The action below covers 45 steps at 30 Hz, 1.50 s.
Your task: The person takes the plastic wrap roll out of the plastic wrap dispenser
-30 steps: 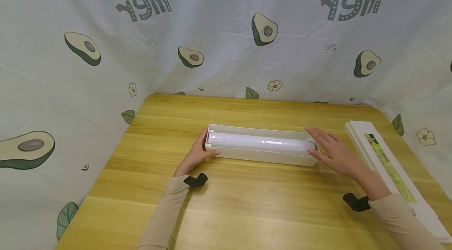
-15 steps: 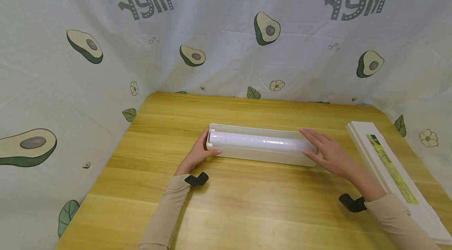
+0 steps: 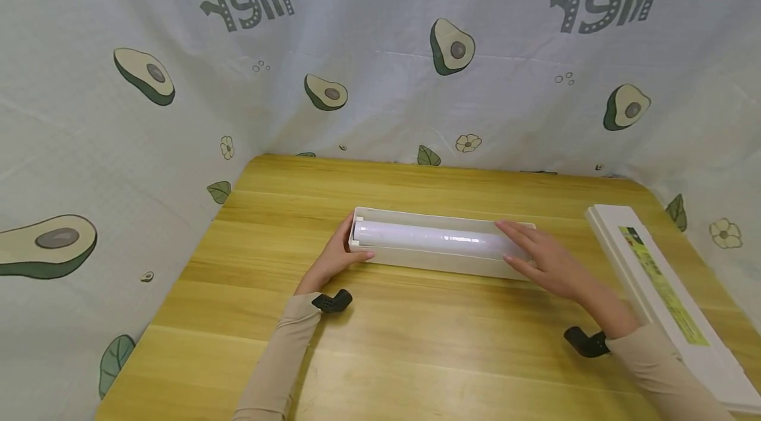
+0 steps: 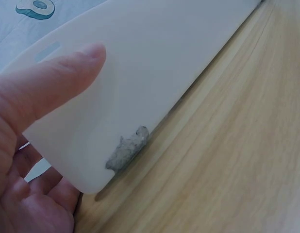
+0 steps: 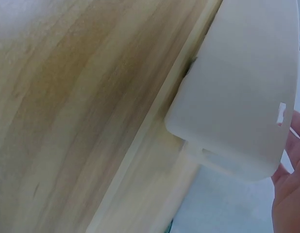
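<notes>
The roll (image 3: 416, 236) is lying in the white box (image 3: 440, 263) toward the worktop's far edge (image 3: 380, 173), left hand (image 3: 331, 259) gripping the box's end, right hand (image 3: 553, 266) spanning the other widely, seemingly settling the roll, next probably needing level seating.

- Curtain (image 3: 374, 18), behind the wooden table's (image 3: 428, 342) left half: "SUM MER" (image 3: 244, 4), mirrored, on two lines.
- Same curtain, behind the table's right half: another mirrored "SUM MER" (image 3: 603, 4).
- Yellow-green label (image 3: 662, 285) on the long white box (image 3: 716, 361), table's right side: too small to read.
</notes>
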Each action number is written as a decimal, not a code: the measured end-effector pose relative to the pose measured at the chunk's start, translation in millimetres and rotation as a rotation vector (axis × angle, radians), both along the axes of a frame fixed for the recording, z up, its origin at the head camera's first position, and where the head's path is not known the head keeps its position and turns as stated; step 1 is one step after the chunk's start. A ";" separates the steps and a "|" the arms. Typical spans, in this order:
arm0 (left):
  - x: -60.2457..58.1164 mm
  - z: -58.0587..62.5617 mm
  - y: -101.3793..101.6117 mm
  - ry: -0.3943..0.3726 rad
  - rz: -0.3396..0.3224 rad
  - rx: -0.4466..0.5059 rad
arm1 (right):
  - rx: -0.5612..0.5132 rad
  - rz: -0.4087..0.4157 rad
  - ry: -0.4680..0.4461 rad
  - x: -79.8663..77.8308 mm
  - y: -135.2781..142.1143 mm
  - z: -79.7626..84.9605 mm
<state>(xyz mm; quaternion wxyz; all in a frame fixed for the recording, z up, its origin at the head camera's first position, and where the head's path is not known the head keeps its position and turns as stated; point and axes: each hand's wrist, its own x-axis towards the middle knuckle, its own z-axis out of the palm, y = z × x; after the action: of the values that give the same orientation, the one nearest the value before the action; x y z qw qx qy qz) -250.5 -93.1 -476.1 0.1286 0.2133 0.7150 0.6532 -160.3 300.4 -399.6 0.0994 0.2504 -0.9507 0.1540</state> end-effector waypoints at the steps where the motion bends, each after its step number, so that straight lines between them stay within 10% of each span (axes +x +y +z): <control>1: -0.3 -0.1 -0.2 -0.002 0.004 0.000 | -0.002 0.004 -0.001 -0.5 -0.6 -0.6; 20: 7.8 19.1 -3.6 -0.025 0.003 -0.019 | 0.015 0.035 -0.118 -22.7 -18.5 -6.3; 31: -1.9 -3.5 -2.0 0.006 0.006 -0.010 | 0.008 0.090 -0.127 -30.9 -19.7 -10.7; 45: -0.5 1.7 -1.5 -0.024 0.006 -0.004 | 0.041 0.182 -0.106 -45.8 -22.1 -11.7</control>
<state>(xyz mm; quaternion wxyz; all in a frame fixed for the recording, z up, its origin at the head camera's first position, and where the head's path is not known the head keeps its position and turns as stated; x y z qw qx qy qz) -251.0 -94.6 -474.4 0.1357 0.2032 0.7155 0.6545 -206.1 278.3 -411.3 0.0296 0.3294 -0.9308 0.1559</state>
